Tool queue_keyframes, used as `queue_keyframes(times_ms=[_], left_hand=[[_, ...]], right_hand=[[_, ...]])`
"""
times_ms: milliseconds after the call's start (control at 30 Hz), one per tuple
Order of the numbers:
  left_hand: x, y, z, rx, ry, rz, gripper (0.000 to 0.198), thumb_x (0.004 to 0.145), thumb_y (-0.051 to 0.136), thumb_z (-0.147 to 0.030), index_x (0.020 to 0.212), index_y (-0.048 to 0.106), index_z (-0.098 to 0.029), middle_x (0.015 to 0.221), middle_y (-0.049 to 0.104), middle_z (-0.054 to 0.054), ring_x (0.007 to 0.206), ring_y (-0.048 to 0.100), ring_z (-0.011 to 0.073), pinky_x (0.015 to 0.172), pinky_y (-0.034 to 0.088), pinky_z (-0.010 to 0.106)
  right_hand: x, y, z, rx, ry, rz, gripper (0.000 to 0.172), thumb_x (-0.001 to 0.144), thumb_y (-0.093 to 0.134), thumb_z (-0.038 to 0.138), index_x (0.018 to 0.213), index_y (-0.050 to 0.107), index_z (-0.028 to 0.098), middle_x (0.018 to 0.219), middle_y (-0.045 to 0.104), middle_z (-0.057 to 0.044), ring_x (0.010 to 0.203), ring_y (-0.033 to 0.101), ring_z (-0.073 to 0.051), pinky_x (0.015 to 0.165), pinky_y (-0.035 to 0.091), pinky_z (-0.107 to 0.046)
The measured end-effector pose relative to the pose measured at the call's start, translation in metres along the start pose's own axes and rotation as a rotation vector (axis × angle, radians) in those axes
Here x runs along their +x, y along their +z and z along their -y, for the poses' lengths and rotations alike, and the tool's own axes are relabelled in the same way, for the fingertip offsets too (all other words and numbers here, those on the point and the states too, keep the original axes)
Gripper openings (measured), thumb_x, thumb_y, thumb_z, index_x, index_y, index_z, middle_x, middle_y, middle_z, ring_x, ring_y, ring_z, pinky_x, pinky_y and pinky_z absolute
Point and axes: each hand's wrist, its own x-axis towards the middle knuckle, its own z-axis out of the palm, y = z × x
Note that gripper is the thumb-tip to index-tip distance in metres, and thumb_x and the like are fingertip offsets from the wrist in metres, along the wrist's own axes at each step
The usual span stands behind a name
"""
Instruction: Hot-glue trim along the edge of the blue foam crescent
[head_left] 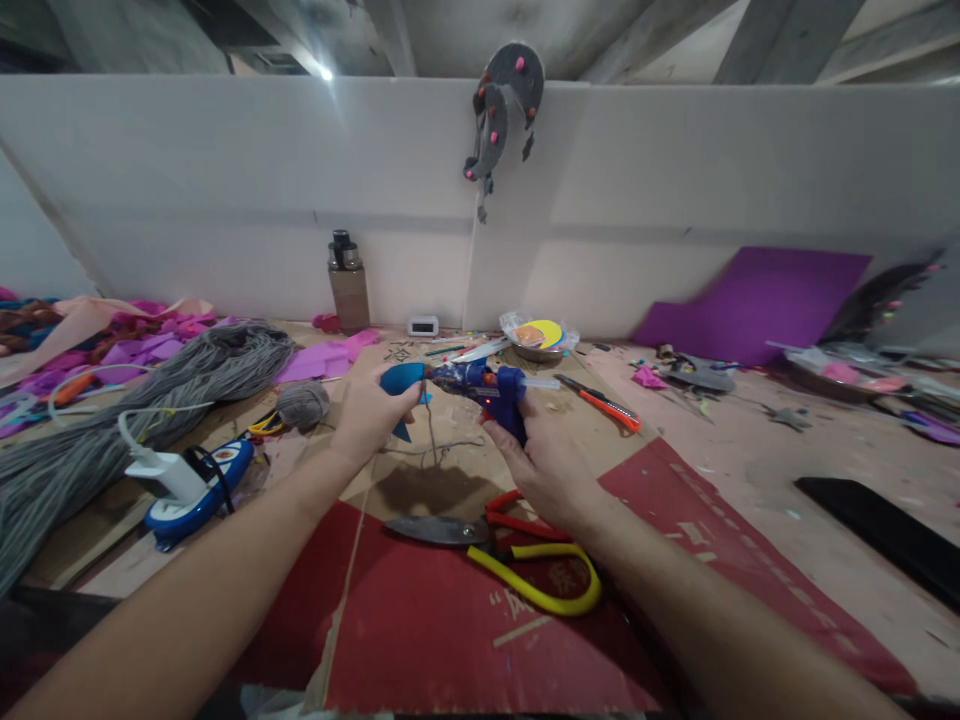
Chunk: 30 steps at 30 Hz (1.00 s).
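My left hand (379,405) pinches a piece of blue felt-like material (403,378), from which a thin grey strand of yarn (433,430) hangs. My right hand (536,450) is wrapped round the handle of a blue hot glue gun (506,395), with a small red light lit and a clear glue stick (540,383) poking out of its back. The nozzle points left, close to the blue piece; whether they touch I cannot tell. Below the hands lie large scissors (487,535) with one red and one yellow handle, on red-printed cardboard (420,640).
On the left are a grey yarn bundle (187,385), a grey yarn ball (302,404) and a blue power strip (196,500) with a white plug. An orange utility knife (600,403) and a black phone-like slab (885,530) lie right. Behind stand a bottle (348,285) and purple sheet (765,305).
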Motion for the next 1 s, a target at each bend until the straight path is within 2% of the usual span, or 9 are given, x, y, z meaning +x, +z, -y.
queue_keyframes(times_ms=[333,533,767,867,933,1000], left_hand=[[-0.003,0.0,-0.006,0.048,0.018,0.022,0.021,0.07,0.066,-0.034,0.075,0.064,-0.014,0.048,0.059,-0.002,0.042,0.058,0.0131,0.041,0.045,0.02],[0.001,-0.002,-0.001,0.039,0.014,0.011,0.023,0.071,0.065,-0.036,0.08,0.065,-0.014,0.046,0.059,-0.002,0.042,0.058,0.0139,0.042,0.046,0.021],[-0.002,-0.001,-0.003,0.037,0.012,0.047,0.02,0.071,0.065,-0.034,0.077,0.063,-0.014,0.047,0.059,-0.002,0.042,0.057,0.0129,0.042,0.045,0.02],[-0.004,0.001,-0.005,0.033,0.021,0.066,0.018,0.07,0.065,-0.032,0.077,0.063,-0.015,0.049,0.059,-0.002,0.042,0.058,0.0123,0.042,0.045,0.019],[-0.005,0.002,-0.004,0.015,0.011,0.076,0.02,0.07,0.064,-0.032,0.081,0.064,-0.015,0.051,0.06,-0.002,0.043,0.058,0.0124,0.043,0.045,0.02],[-0.005,0.003,-0.002,-0.003,-0.002,0.08,0.024,0.07,0.065,-0.033,0.085,0.064,-0.015,0.05,0.059,-0.003,0.043,0.057,0.0129,0.042,0.045,0.02]], right_hand=[[0.0,-0.002,0.002,-0.006,-0.007,-0.048,0.038,0.091,0.044,0.036,0.125,0.046,0.02,0.104,0.064,-0.012,0.09,0.062,-0.026,0.077,0.049,-0.039],[0.0,0.001,0.002,0.037,-0.024,-0.011,0.04,0.091,0.044,0.033,0.128,0.044,0.02,0.107,0.064,-0.012,0.096,0.061,-0.026,0.082,0.048,-0.04],[0.0,-0.001,0.002,0.014,-0.001,-0.052,0.037,0.089,0.046,0.034,0.122,0.047,0.018,0.104,0.063,-0.013,0.092,0.06,-0.026,0.08,0.048,-0.04],[0.002,-0.005,0.003,0.105,0.051,-0.113,0.034,0.087,0.049,0.035,0.117,0.049,0.019,0.095,0.063,-0.01,0.081,0.06,-0.022,0.071,0.049,-0.037],[0.007,-0.008,0.0,0.263,0.154,-0.156,0.032,0.085,0.052,0.037,0.113,0.047,0.02,0.085,0.062,-0.006,0.068,0.057,-0.017,0.058,0.048,-0.031],[0.014,-0.011,-0.01,0.442,0.291,-0.175,0.029,0.083,0.054,0.039,0.104,0.045,0.021,0.071,0.058,0.0,0.053,0.05,-0.012,0.043,0.04,-0.023]])
